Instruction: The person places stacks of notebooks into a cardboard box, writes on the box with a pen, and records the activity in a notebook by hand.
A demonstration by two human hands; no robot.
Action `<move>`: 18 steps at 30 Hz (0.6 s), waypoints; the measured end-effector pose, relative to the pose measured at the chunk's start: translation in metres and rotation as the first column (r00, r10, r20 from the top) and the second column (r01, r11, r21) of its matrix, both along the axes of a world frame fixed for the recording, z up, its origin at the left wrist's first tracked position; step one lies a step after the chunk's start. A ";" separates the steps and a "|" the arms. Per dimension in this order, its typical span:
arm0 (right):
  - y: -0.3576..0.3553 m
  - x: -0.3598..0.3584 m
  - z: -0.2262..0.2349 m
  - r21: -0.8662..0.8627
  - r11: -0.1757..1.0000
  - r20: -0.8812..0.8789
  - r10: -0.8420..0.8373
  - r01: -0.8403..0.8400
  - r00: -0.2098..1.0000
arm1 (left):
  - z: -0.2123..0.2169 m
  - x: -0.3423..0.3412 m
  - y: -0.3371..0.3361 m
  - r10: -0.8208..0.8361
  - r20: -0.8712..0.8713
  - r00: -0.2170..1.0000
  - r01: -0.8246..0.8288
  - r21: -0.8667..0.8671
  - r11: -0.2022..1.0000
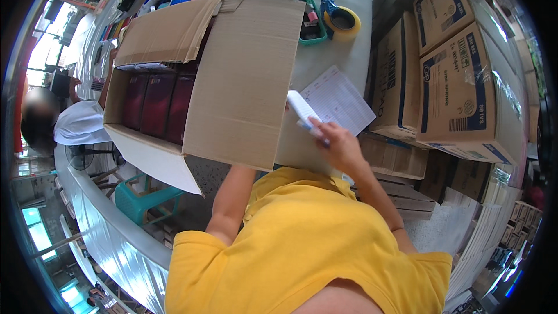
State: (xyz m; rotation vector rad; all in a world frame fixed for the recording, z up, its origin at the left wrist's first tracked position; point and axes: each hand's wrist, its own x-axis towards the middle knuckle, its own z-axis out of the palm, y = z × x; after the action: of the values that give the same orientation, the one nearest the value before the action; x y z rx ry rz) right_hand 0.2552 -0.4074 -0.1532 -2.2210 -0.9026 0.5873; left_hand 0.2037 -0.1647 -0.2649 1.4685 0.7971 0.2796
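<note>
While the right hand (340, 145) pinches the lower end of a small white pad (301, 107) between thumb and curled fingers, the flap (241, 87) of a carton (114, 104) hides all but a sliver of the left hand (287, 105), whose finger state cannot be told. The pad is tilted over the table (344, 55), beside a ruled sheet (343, 102).

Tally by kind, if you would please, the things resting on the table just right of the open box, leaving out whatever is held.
Green basket, contents uncounted: 1
Blue tape dispenser with yellow roll: 1
Lined paper, lying flat: 1
Total: 3
Left out: white paper in the right hand.
</note>
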 end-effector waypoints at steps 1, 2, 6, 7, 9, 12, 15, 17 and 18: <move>0.003 -0.006 -0.002 -0.032 0.999 0.004 0.036 -0.036 0.999 | -0.004 -0.007 -0.011 0.013 -0.041 0.999 -0.010 0.084 0.996; 0.009 -0.015 0.000 -0.093 0.993 -0.016 0.071 -0.073 0.997 | -0.005 -0.021 -0.022 0.037 -0.068 0.997 -0.024 0.183 0.983; 0.023 -0.036 -0.033 -0.044 0.972 -0.012 0.229 -0.229 0.973 | -0.005 -0.047 -0.043 0.110 -0.128 0.986 -0.042 0.445 0.895; 0.023 -0.040 -0.047 0.040 0.963 0.027 0.266 -0.267 0.964 | -0.005 -0.050 -0.042 0.120 -0.136 0.983 -0.043 0.470 0.881; 0.031 -0.004 -0.044 0.104 0.978 -0.369 0.205 -0.178 0.907 | -0.006 -0.056 -0.036 0.155 -0.151 0.976 -0.056 0.514 0.856; 0.052 0.068 -0.091 0.333 0.940 -0.290 0.032 0.069 0.956 | -0.002 -0.050 -0.034 0.146 -0.167 0.975 -0.029 0.559 0.829; 0.103 0.123 -0.084 0.225 0.942 -0.189 0.291 -0.247 0.938 | 0.000 -0.041 -0.034 0.083 -0.139 0.987 -0.004 0.491 0.871; 0.125 0.141 -0.089 0.238 0.899 -0.306 0.429 -0.368 0.850 | 0.001 -0.030 -0.028 -0.010 0.041 0.999 0.001 0.219 0.976; 0.136 0.145 -0.075 0.147 0.896 -0.403 0.442 -0.420 0.801 | -0.001 -0.029 -0.025 -0.046 0.078 0.996 0.031 0.191 0.981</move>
State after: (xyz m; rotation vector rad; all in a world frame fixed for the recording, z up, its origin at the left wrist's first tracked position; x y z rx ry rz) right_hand 0.3998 -0.2713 -0.2285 -1.7279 -1.1698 1.1993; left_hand 0.1746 -0.1892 -0.2660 1.6389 0.6897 0.3926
